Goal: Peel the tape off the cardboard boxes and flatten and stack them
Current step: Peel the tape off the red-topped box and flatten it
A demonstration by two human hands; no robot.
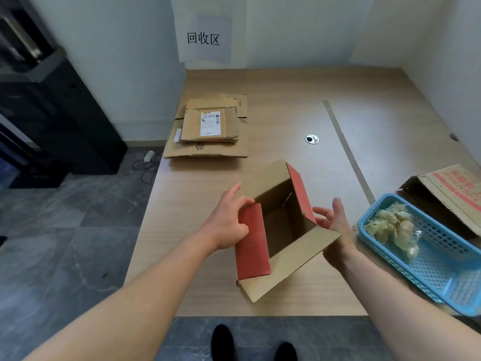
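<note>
Dark shoes (223, 340) stand on the grey floor just before the counter's (286, 100) near edge. Above them both bare forearms reach to an open box (282, 269), red outside and brown inside, which sits near the middle of the near edge with its flaps spread. The left hand (229, 222) grips the box's left red flap, thumb and fingers curled round its top edge. The right hand (335, 220) is loosely open at the box's right side, palm toward it and fingers slightly bent; whether it touches the cardboard cannot be told. A stack (210, 126) of flattened boxes lies at the far left corner. At the right edge a blue basket (442, 277) holds crumpled tape (393, 225), with another box (453, 194) just behind it.
</note>
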